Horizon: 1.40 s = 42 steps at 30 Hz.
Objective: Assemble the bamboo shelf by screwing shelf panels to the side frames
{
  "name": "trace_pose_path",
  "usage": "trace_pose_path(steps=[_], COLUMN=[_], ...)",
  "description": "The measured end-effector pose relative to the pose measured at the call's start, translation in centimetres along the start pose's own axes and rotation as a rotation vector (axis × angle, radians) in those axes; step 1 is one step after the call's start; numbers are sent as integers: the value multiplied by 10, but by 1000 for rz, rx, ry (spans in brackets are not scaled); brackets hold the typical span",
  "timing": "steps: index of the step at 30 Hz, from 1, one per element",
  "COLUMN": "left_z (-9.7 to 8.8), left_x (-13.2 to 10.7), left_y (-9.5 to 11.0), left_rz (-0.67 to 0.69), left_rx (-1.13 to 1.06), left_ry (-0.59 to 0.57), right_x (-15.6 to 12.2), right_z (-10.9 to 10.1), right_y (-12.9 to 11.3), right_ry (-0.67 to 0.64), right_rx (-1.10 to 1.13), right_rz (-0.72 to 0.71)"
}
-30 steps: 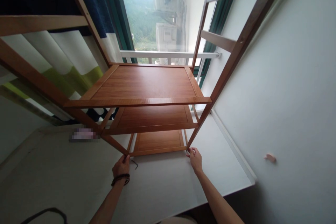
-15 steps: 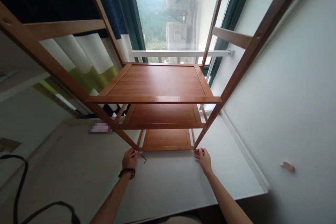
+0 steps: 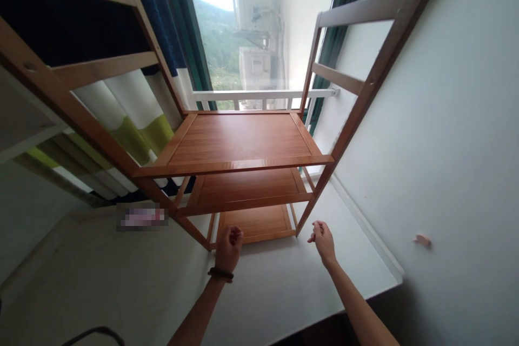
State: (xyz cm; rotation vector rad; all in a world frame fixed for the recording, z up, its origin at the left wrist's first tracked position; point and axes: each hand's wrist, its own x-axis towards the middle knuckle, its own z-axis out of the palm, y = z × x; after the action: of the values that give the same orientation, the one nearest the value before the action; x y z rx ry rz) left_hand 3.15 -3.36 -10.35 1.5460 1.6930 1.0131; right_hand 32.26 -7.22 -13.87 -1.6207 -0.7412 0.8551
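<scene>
A brown wooden shelf rack (image 3: pixel 247 138) with tall side frames stands on a white surface. My left hand (image 3: pixel 230 246), with a dark bracelet at the wrist, is curled closed in front of the lowest shelf board (image 3: pixel 263 221) and covers part of it. Whatever may be inside its fingers is hidden. My right hand (image 3: pixel 323 238) is off the rack, just right of the front right leg (image 3: pixel 305 219). Its fingers are bent and pressed together, and I cannot make out anything in them. The small bent hex key seen earlier does not show now.
Behind the rack are a window with a white rail (image 3: pixel 247 95) and a striped curtain (image 3: pixel 133 102). A white wall (image 3: pixel 458 135) with a small pinkish hook (image 3: pixel 423 240) rises at right. A blurred pink item (image 3: pixel 141 217) lies left; a black cable (image 3: pixel 99 330) is lower left.
Both hands have left the bottoms of the rack's front legs. My left hand moved right, towards where the hex key lay; my right hand drew slightly away to the right. The view shifted.
</scene>
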Motion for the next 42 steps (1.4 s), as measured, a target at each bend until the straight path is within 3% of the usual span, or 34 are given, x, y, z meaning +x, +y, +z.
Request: trace_pose_path(steps=[6, 9, 12, 15, 18, 20, 23, 26, 29, 33, 37, 42], left_z=[-8, -16, -27, -42, -60, -73, -88, -89, -78, -60, -44, -19], left_x=[7, -2, -9, -7, -1, 1, -2, -9, -15, -18, -20, -32], left_y=[67, 82, 84, 60, 8, -33, -84, -113, -128, -135, -136, -131], left_rz=[314, 437, 473, 417, 336, 279, 197, 145, 153, 222, 340, 502], left_rx=[-82, -97, -106, -43, 133, 353, 490, 588, 655, 710, 710, 729], left_ry=[-147, -136, -158, -332, -576, -665, -608, -540, -515, -486, -504, -503], right_x=[-21, -44, -70, -93, -111, -121, -134, -144, -152, -157, -153, -133], right_z=[-1, -1, 5, 20, 44, 64, 97, 129, 152, 163, 155, 126], right_y=[-60, -84, -100, -101, -86, -67, -33, 1, 26, 47, 58, 68], right_ry=[63, 34, 11, -57, -178, -255, -383, -479, -515, -474, -440, -430], right_rx=[120, 138, 79, -40, -104, -110, -93, -124, -335, -615, -705, -774], right_rz=[-83, -127, -178, -208, -212, -186, -98, -5, -30, -126, -96, -33])
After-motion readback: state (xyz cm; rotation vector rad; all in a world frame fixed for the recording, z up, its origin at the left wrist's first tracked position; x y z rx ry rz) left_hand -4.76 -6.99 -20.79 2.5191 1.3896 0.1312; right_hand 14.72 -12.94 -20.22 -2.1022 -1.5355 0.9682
